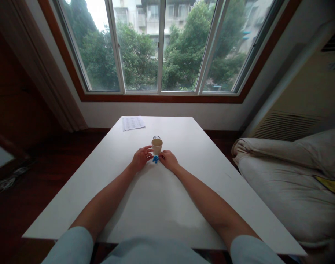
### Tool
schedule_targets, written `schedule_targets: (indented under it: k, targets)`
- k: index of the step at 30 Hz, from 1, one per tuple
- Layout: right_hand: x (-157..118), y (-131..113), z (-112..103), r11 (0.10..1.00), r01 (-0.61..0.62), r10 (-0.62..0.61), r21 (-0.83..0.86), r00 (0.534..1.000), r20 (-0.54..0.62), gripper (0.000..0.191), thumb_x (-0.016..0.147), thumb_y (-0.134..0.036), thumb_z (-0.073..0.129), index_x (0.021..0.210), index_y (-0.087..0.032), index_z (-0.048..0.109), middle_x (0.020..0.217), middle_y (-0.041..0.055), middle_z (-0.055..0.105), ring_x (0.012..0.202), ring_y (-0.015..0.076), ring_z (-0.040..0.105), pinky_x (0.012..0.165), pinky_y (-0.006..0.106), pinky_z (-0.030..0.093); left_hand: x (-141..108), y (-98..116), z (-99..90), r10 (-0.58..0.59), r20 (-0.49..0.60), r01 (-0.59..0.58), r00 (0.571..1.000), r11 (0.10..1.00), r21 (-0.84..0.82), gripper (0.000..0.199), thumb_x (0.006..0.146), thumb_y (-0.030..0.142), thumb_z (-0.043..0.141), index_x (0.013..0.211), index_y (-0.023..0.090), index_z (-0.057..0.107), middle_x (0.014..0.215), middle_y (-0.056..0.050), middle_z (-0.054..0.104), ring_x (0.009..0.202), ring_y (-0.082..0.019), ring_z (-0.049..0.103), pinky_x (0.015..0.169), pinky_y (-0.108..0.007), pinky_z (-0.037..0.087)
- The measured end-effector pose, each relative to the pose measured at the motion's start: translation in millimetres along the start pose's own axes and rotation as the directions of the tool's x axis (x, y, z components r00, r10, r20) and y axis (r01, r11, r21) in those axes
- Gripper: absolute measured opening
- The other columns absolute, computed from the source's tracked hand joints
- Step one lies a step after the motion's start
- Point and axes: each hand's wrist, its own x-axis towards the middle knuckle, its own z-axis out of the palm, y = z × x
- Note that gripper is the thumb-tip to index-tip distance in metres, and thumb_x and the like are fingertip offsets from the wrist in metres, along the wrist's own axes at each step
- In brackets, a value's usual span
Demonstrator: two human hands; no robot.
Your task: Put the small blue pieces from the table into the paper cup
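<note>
Paper cup point(157, 148) stands upright, opening upward, long axis vertical.

Papers point(133, 123) lie on the table point(189, 143), window point(137, 58) beyond.

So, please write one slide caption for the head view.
Left hand and right hand flank a cup and a small blue object on a white table.

Centre of frame: small blue spiky piece point(155, 159) on white flat-topped table point(156, 205), between bare left hand point(140, 158) and bare right hand point(169, 160). Beige tapered paper cup point(157, 147) just behind piece. White printed sheets point(133, 123) on table, left of upper centre.
</note>
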Motion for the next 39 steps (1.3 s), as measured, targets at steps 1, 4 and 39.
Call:
schedule_targets:
  k: [1,4,39]
  targets:
    - [-0.4,-0.2,-0.2,1.0,-0.011,0.011,-0.017,1.0,-0.012,0.015,0.094,-0.025,0.059,0.098,-0.023,0.074,0.094,0.0067,0.067,0.096,0.0203,0.056,0.081,0.028,0.041,0.1,-0.3,-0.1,-0.001,0.002,0.001,1.0,1.0,-0.003,0.04,0.088,0.037,0.056,0.119,0.016,0.069,0.108,-0.011,0.073,0.079,-0.018,0.066,0.087,-0.039,0.053]
    - [-1.9,-0.4,-1.9,0.993,-0.06,0.053,-0.099,0.996,-0.072,0.01,0.092,-0.027,0.064,0.097,-0.022,0.072,0.096,0.0087,0.066,0.097,0.0226,0.054,0.081,0.031,0.04,0.0,-0.7,-0.1,0.002,0.005,-0.002,1.0,1.0,-0.003,0.039,0.088,0.037,0.057,0.119,0.016,0.069,0.108,-0.01,0.073,0.079,-0.018,0.066,0.086,-0.039,0.053]
    - [5.2,9.0,1.9,0.942,-0.051,0.136,0.332,0.962,-0.237,0.012,0.086,-0.023,0.053,0.089,-0.02,0.064,0.077,-0.0007,0.065,0.071,0.0149,0.055,0.068,0.026,0.041,5.9,-7.7,-11.1,-0.008,0.034,0.008,0.999,1.0,0.005,0.039,0.089,0.035,0.059,0.12,0.015,0.069,0.104,-0.008,0.074,0.08,-0.017,0.067,0.084,-0.037,0.053]
